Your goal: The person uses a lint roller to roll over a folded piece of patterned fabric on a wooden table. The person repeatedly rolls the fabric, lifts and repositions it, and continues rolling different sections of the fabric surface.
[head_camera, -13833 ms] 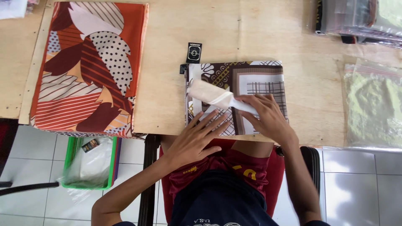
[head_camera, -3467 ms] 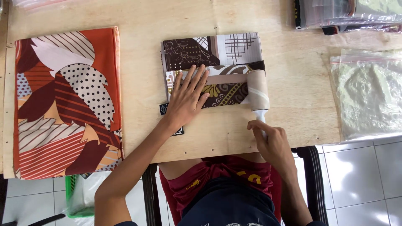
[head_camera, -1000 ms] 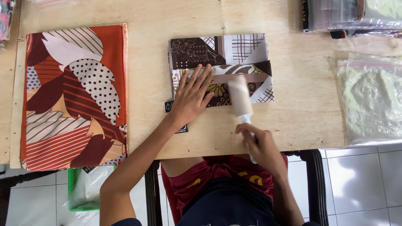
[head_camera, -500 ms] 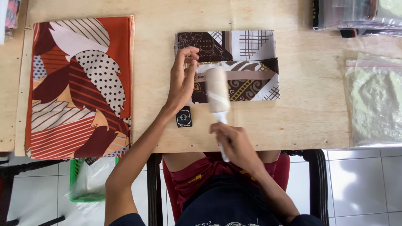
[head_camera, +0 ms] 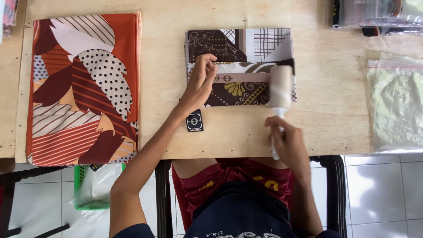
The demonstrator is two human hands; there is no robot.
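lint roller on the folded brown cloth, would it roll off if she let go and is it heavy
The lint roller would probably roll, since its head is a round cylinder lying on the folded cloth. It looks light: the right hand holds it by the thin handle alone. The soft cloth may slow it.

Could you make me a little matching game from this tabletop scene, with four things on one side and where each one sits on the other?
Things:
1. lint roller
2. folded brown patterned cloth
3. orange patterned cloth
4. small black tag

Places:
A. flat on the left part of the wooden table
B. in the right hand, head resting on the right end of a cloth
C. on bare wood below the left wrist
D. at the table's middle, under the fingers of the left hand

Pairs: 1-B, 2-D, 3-A, 4-C
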